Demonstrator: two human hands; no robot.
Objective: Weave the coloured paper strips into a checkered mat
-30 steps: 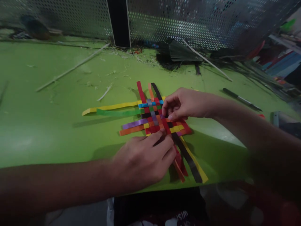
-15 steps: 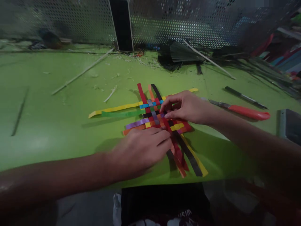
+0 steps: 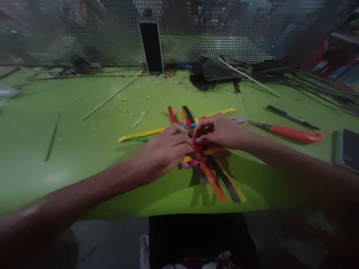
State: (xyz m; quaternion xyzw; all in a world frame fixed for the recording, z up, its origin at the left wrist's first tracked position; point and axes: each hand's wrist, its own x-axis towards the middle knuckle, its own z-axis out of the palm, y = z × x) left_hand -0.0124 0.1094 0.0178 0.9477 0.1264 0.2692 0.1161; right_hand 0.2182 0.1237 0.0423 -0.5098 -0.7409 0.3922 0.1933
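Note:
A loose weave of coloured flat strips (image 3: 201,151) lies on the green table near its front edge, its middle partly covered by my hands. From the right, my right hand (image 3: 218,130) pinches a thin purple strip (image 3: 194,139) at the centre of the weave. My left hand (image 3: 165,149) reaches over the left side, its fingers bent and closed together on the strips; its thumb is hidden. Out to the left runs a yellow strip (image 3: 140,133), with a green strip (image 3: 140,139) below it. Orange, dark and yellow ends fan out towards me.
To the right lie a red-handled knife (image 3: 294,133), a dark pen-like tool (image 3: 293,117) and a phone-like device (image 3: 347,149). A dark phone (image 3: 151,46) leans on the perforated metal panel (image 3: 224,33) behind. Pale sticks (image 3: 112,95), shavings and dark fibre bundles (image 3: 218,71) lie at the back.
My left hand has moved up and slightly left, uncovering the lower strips and covering the left ends. My right hand stays at the centre. The view has tilted up a little.

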